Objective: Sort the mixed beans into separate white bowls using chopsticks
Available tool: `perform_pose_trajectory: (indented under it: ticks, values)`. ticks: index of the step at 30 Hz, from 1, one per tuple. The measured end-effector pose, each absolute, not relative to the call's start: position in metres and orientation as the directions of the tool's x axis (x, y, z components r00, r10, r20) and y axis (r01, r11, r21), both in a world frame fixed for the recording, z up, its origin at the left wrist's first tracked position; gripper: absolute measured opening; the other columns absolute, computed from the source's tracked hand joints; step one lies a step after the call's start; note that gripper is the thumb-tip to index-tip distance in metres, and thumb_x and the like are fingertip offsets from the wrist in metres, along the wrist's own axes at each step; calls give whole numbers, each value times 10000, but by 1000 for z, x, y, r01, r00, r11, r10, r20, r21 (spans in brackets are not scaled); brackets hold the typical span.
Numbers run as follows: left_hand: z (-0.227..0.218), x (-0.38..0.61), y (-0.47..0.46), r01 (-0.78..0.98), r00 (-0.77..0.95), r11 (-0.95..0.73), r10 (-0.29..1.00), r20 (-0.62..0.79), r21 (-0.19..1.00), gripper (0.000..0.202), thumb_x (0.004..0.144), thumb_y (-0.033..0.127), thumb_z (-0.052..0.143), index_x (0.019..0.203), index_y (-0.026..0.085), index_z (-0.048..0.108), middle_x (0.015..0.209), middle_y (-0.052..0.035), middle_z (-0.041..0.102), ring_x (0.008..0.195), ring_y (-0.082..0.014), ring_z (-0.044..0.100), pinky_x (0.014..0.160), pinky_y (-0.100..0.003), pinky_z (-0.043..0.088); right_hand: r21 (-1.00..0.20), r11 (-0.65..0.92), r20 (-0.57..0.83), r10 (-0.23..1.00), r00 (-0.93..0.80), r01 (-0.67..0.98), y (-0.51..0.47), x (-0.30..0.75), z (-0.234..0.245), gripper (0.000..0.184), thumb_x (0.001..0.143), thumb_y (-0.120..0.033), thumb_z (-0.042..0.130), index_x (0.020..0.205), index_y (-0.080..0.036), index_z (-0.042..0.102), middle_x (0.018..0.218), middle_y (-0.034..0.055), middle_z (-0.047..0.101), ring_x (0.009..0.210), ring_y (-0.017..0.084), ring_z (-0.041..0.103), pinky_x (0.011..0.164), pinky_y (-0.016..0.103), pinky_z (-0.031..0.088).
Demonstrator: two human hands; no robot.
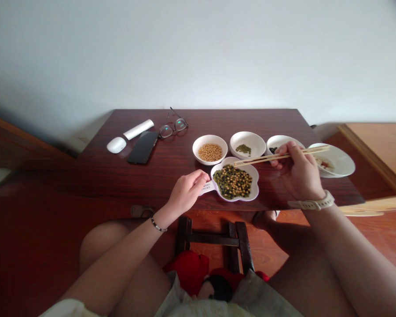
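Observation:
My left hand [187,189] is closed on the handle of a white flower-shaped dish [256,187], which holds mixed yellow, green and black beans [232,181]. In my right hand [298,174] is a pair of chopsticks [260,159], their tips over the dish's back rim; I see no bean between them. Behind the dish stands a white bowl [194,147] of yellow soybeans [210,152]. Beside it, another white bowl [260,141] has a few green beans [243,149]. A third bowl [285,140], partly hidden by my right hand, shows some black beans [273,150].
A wider white bowl [345,163] with pale and reddish pieces stands at the table's right end. On the left of the dark wooden table [171,176] lie a phone [143,147], glasses [174,127], a white rounded case [116,145] and a white tube-like object [138,129].

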State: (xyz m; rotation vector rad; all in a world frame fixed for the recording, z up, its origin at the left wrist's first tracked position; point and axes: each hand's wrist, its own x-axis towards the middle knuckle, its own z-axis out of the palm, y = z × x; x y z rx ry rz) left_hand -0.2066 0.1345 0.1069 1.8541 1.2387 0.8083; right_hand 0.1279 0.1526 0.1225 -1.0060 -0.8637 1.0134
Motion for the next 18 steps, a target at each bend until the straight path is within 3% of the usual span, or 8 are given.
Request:
perform_pose_trajectory:
  ticks: [11,18]
  values:
    - [106,-207,134,482,332,-256,938,96,838,386,1172,448,516,1037,211,789,1034,-44,858,899,-207,773,811,-290,525,-936,208,126,951,283,-283,164,119,121,401,936,-580,914,831,-256,702,814,-18,700,625,113,686,534,225,604]
    - [107,-207,134,473,327,-243,941,87,847,382,1169,437,515,1031,206,786,1051,-48,862,914,-206,775,822,-289,517,-897,225,119,952,281,-381,171,99,127,426,895,-562,958,822,-222,711,825,-33,675,643,74,693,535,154,586]
